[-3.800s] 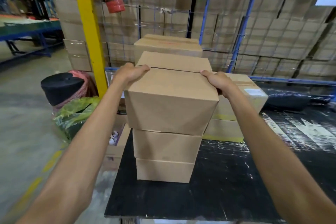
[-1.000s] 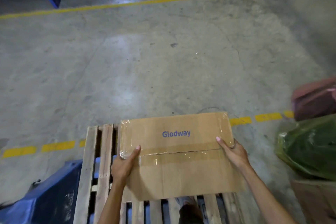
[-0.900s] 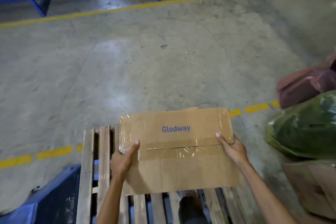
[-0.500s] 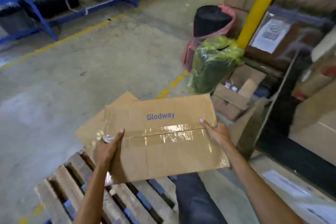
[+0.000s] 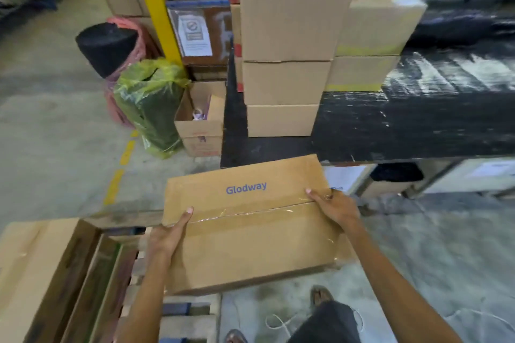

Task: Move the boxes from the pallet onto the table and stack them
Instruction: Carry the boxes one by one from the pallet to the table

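I hold a taped cardboard box (image 5: 250, 231) printed "Glodway" in the air between the pallet and the table. My left hand (image 5: 167, 237) grips its left edge and my right hand (image 5: 334, 207) grips its right edge. The wooden pallet (image 5: 178, 312) lies at the lower left, under the box's near side. Ahead stands the black-wrapped table (image 5: 418, 125) with a stack of three plain boxes (image 5: 287, 56) at its left end. A second, lower stack of two boxes (image 5: 373, 36) sits right behind it.
Another brown box (image 5: 30, 273) rests on the pallet's left side. On the floor left of the table stand an open carton (image 5: 200, 125), a green wrapped roll (image 5: 153, 103), a black roll (image 5: 107, 47) and a yellow post (image 5: 156, 5). My feet show below.
I have lifted the Glodway box off the pallet and turned right with it. The table and its stacks have come into view in front of me.
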Motion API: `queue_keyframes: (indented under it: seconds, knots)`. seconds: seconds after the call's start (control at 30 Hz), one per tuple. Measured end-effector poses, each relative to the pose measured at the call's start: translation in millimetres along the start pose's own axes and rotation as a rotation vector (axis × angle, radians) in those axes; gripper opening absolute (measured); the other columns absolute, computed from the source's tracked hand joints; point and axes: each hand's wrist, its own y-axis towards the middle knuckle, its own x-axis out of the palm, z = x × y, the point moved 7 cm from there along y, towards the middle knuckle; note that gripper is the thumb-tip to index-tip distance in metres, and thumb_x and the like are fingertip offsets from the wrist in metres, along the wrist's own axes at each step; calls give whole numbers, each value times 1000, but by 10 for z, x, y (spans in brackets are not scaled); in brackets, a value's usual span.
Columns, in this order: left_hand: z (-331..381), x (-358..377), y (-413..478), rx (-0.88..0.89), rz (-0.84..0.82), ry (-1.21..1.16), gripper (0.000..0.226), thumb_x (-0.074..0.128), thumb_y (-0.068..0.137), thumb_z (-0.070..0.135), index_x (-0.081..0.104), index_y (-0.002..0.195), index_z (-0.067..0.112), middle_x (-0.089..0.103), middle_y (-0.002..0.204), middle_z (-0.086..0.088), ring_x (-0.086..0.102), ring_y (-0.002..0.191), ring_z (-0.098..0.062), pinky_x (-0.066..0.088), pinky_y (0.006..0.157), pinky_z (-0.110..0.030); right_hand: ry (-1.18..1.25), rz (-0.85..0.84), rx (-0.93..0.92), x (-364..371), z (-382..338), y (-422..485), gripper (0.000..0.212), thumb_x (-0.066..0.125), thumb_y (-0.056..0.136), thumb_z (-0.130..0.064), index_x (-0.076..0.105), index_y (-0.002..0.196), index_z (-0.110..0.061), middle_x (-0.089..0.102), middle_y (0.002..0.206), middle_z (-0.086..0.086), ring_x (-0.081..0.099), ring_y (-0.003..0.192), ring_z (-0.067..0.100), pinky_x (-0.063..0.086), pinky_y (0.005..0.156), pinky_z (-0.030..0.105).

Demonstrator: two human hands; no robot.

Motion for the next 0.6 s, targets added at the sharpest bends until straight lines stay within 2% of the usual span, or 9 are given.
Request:
queue_keyframes:
  seconds: [0.13,0.23,0.3,0.37,0.5,0.6]
  knots:
    - [662,1049,-323,95,-79,3,106,59,49,100,73,116,19,72,121,-12,66,114,-35,50,103,-47,41,81,63,-997,890,324,109,39,68,-98,57,137,-16,64,133,12,59,122,37,47,104,51]
    - [1162,1910,-629,155,-148,-42,99,62,46,99,76,107,22,75,110,-6,69,104,-32,54,98,-46,72,145,76,-1773,1476,631,99,45,74,-92,56,136,-15,63,134,14,58,124,38,45,104,51]
    - [1506,2456,-859,182,-168,-64,102,61,39,102,77,104,25,76,107,-3,69,102,-30,54,99,-46,81,205,69,-2329,1782,809,96,47,75,-90,58,134,-15,64,132,14,59,121,39,46,103,51]
    - [1783,2965,-1046,201,-187,-79,103,61,38,103,76,105,26,75,107,-2,69,103,-30,53,100,-46,86,262,67,-2848,2070,937,91,49,78,-87,60,130,-13,65,129,16,60,118,39,47,100,50]
    - [2390,3591,-1556,253,-196,-138,89,68,42,97,77,99,29,77,103,2,70,100,-27,54,97,-44,117,341,86,-3663,2468,1151,87,53,79,-84,62,126,-12,66,128,19,59,121,40,46,99,48]
    - [2826,3885,-1745,321,-168,-156,97,65,42,98,74,108,28,75,108,1,68,103,-28,54,98,-46,144,374,50,-4076,2540,1368,84,52,80,-83,62,129,-14,66,128,17,59,121,40,46,99,47]
